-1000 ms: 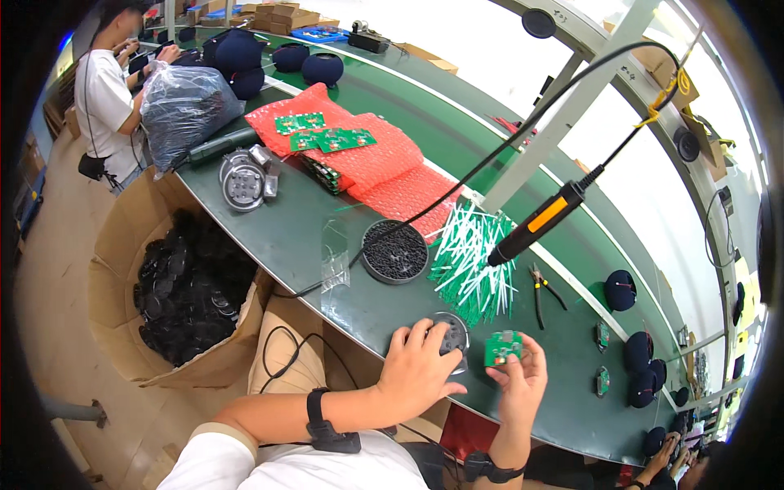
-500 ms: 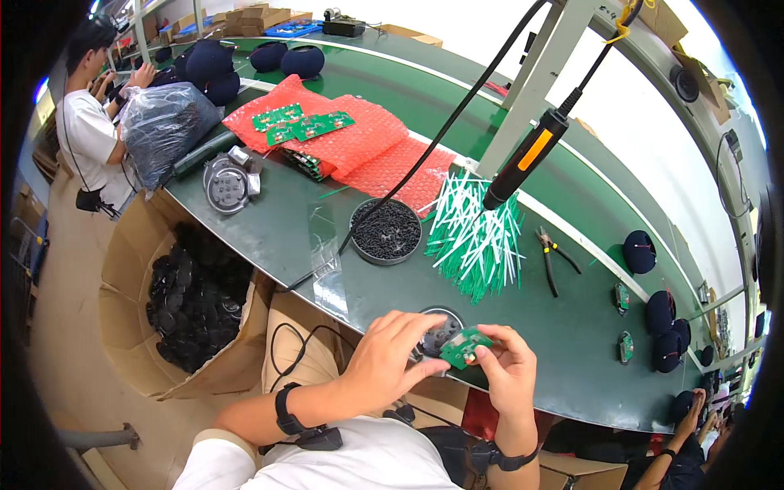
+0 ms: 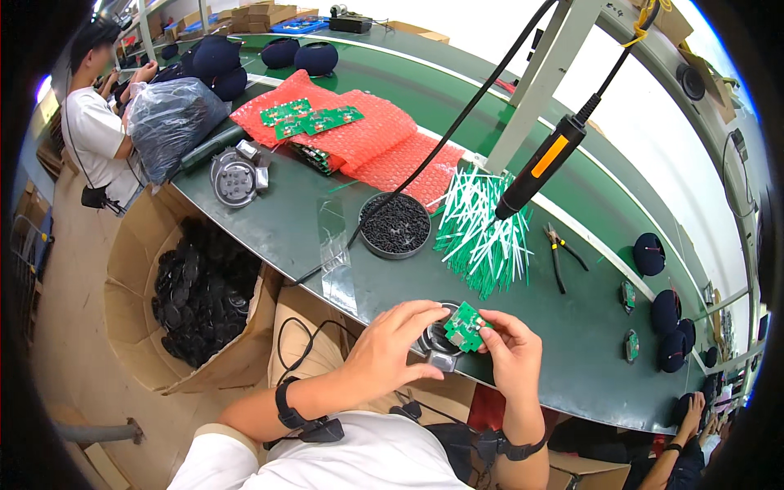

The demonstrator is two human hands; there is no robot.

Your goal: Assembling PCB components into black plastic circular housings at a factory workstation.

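Pinched between the thumb and fingers of my right hand [image 3: 514, 349] is a green circuit board [image 3: 465, 328], now tilted up on edge. Below it, at the table's near edge, sits a round dark plastic housing [image 3: 430, 336], partly covered by the board and my fingers. My left hand [image 3: 394, 343] is beside the housing with thumb and fingers spread, holding nothing. A small grey block [image 3: 442, 361] shows at the housing's near side, close to my left thumb.
A screw dish [image 3: 395, 227] stands beyond my hands, near green-and-white strips [image 3: 485, 245] and pliers [image 3: 560, 255]. An electric screwdriver [image 3: 541, 163] hangs above. Circuit boards [image 3: 331, 119] lie on red bubble wrap [image 3: 384, 131]. Another housing [image 3: 235, 178] sits left, above a carton [image 3: 135, 327] of black parts.
My right hand has turned the circuit board more upright. My left thumb and fingers have spread away from the board, uncovering more of the housing. The view has shifted slightly.
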